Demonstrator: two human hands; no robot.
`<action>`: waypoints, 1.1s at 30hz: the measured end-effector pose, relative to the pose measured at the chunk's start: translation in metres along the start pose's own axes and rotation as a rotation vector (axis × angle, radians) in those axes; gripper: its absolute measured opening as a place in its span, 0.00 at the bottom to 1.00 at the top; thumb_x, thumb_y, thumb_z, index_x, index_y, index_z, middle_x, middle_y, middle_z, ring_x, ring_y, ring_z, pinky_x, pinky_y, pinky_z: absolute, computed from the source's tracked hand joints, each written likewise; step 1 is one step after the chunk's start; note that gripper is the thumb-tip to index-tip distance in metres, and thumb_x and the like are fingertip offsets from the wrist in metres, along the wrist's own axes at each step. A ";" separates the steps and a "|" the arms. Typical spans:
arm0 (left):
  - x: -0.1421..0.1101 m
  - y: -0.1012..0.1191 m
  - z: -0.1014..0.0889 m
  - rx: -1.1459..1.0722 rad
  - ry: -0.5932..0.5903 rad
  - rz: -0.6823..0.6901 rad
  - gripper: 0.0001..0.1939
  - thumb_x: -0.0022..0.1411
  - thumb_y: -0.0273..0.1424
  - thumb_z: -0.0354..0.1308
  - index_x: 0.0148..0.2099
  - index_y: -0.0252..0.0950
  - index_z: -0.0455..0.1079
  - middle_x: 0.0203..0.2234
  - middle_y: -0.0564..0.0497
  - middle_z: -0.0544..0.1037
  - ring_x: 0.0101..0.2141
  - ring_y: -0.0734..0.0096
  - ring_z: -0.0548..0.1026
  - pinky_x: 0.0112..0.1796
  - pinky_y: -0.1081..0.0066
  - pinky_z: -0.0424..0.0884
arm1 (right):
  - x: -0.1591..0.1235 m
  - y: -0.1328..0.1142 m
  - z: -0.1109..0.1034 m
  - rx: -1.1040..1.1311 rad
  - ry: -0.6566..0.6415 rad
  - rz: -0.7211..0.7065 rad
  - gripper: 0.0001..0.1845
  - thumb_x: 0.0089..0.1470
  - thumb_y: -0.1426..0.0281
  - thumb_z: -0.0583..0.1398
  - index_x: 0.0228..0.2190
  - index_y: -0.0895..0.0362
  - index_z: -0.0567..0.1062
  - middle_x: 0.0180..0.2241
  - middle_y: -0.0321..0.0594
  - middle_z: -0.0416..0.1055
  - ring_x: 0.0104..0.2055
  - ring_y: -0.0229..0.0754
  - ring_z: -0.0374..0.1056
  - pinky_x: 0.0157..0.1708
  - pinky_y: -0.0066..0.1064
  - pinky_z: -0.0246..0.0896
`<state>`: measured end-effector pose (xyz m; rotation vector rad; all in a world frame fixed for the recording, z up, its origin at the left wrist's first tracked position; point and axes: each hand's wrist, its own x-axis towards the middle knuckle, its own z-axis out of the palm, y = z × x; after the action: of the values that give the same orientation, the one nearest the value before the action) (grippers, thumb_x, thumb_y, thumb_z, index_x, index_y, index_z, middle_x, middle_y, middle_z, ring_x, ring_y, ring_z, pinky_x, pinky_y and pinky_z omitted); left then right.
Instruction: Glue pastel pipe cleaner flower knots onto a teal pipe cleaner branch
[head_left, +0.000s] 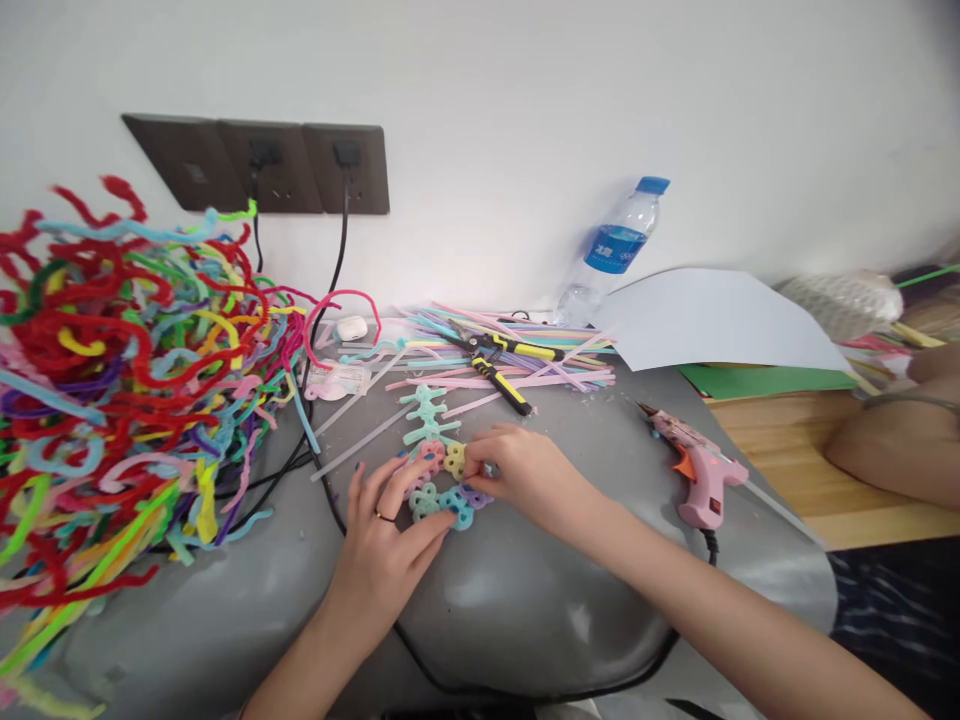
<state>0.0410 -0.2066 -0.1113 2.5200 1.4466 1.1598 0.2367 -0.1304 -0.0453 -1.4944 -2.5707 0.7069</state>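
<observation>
Small pipe-cleaner flowers lie on the grey surface in a rough ring: a pink flower [433, 457], a yellow flower [453, 460], a mint green flower [424, 501], a blue flower [460, 508] and a purple flower [475, 496]. My left hand [379, 535] holds the ring from the left, its thumb on the blue flower and fingertips on the pink one. With fingers pinched at the right side, my right hand [521, 468] grips the ring between the yellow and purple flowers; its fingertips are partly hidden. Just behind lies a mint pipe-cleaner piece [429, 412] with side branches.
A big heap of coloured pipe cleaners [150, 370] fills the left. Behind are pastel pipe cleaners [420, 378], yellow-black pliers [499, 385] and a water bottle [619, 248]. A pink glue gun [701, 475], white paper [720, 320] and a person's arm [907, 440] are at right. Black cables [330, 500] cross the surface.
</observation>
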 end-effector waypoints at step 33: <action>0.000 0.002 -0.006 -0.052 -0.028 0.037 0.09 0.65 0.25 0.61 0.37 0.46 0.78 0.57 0.46 0.71 0.58 0.51 0.63 0.60 0.37 0.52 | 0.004 0.019 0.013 0.182 0.082 -0.138 0.09 0.48 0.82 0.68 0.23 0.57 0.77 0.22 0.30 0.67 0.26 0.34 0.60 0.29 0.26 0.46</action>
<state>0.0385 -0.2099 -0.1060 2.5278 1.3513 1.1464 0.2456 -0.1234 -0.0656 -1.2525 -2.4456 0.8183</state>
